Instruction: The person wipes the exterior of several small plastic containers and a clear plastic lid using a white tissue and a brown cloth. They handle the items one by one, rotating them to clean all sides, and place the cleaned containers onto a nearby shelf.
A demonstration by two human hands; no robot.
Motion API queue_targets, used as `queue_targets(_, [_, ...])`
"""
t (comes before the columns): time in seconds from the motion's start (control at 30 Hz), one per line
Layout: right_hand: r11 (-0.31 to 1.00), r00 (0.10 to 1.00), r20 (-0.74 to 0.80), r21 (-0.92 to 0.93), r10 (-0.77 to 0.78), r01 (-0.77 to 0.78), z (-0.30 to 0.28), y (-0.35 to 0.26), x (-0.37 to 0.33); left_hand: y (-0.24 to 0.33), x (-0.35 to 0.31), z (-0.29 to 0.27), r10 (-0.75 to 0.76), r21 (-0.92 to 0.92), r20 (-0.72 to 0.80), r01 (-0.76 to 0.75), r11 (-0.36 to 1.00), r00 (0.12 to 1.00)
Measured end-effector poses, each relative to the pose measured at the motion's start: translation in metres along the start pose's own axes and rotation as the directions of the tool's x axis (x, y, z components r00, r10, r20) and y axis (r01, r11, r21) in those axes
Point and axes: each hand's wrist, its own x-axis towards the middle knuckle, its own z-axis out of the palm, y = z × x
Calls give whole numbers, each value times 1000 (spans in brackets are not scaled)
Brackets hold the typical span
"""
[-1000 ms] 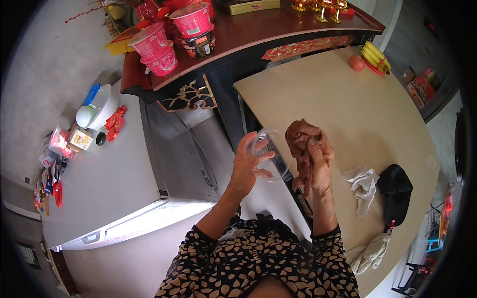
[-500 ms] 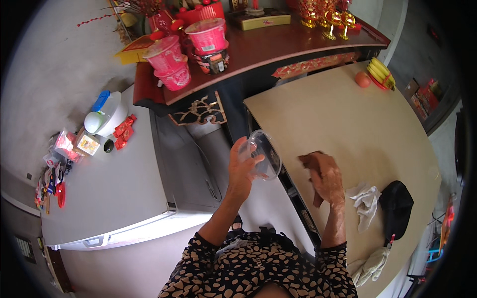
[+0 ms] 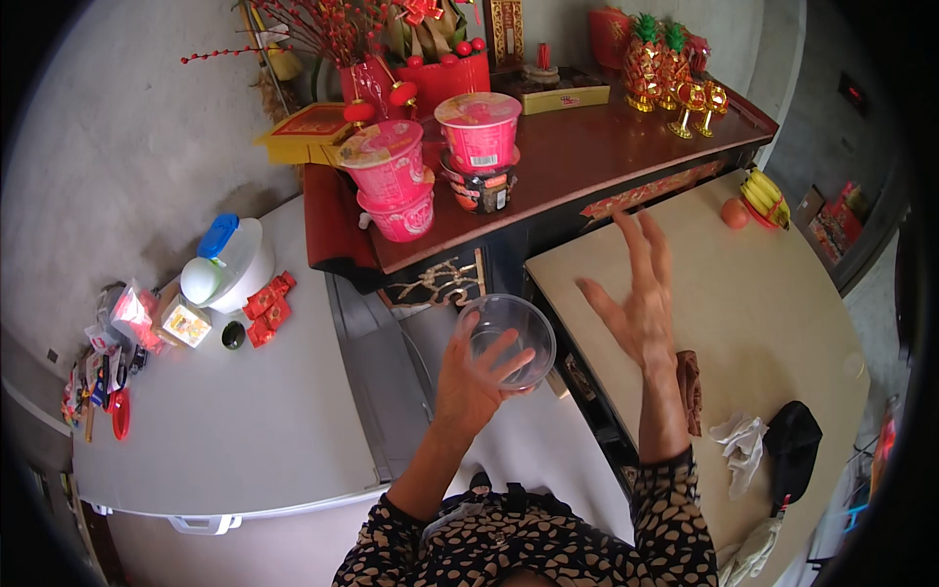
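Observation:
My left hand (image 3: 472,377) holds a clear plastic cup (image 3: 509,340) from below, its mouth facing up toward me, in the gap between a white fridge top and a beige table. My right hand (image 3: 634,298) is raised over the table's near left part with fingers spread and nothing in it. A brown cloth (image 3: 689,388) lies on the table just right of my right wrist.
A dark wooden altar shelf (image 3: 577,161) beyond carries pink noodle cups (image 3: 391,176), a red vase and gold pineapple ornaments (image 3: 650,59). The beige table (image 3: 773,313) holds bananas (image 3: 765,196), an orange fruit, a white rag and a black pouch (image 3: 794,445). The white fridge top (image 3: 235,411) holds small packets.
My right hand let go of the brown cloth, which now lies on the table, and rose with fingers spread. My left hand kept the cup and lifted it slightly.

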Motion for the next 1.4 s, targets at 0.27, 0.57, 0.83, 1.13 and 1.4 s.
queue_targets(0.27, [999,995,93,3,34,-35,91,-26,151,37,0,-18,2,-152,14,0,988,1000])
queue_targets(0.57, [972,971,-229,207,-63,111,118,-18,161,46,9,-28,-6,-143,-18,3,990,1000])
queue_targets(0.83, [794,978,152,608,-144,22,47,-45,30,35,19,-16,-18,-193,118,41,980,993])
queue_targets(1.13, [985,959,283,172,-28,-22,32,-34,-62,5,13,15,38,-116,235,-11,993,971])
queue_targets(1.4, [944,968,250,312,28,-108,24,-23,-96,-2,-3,16,-33,104,210,11,995,977])
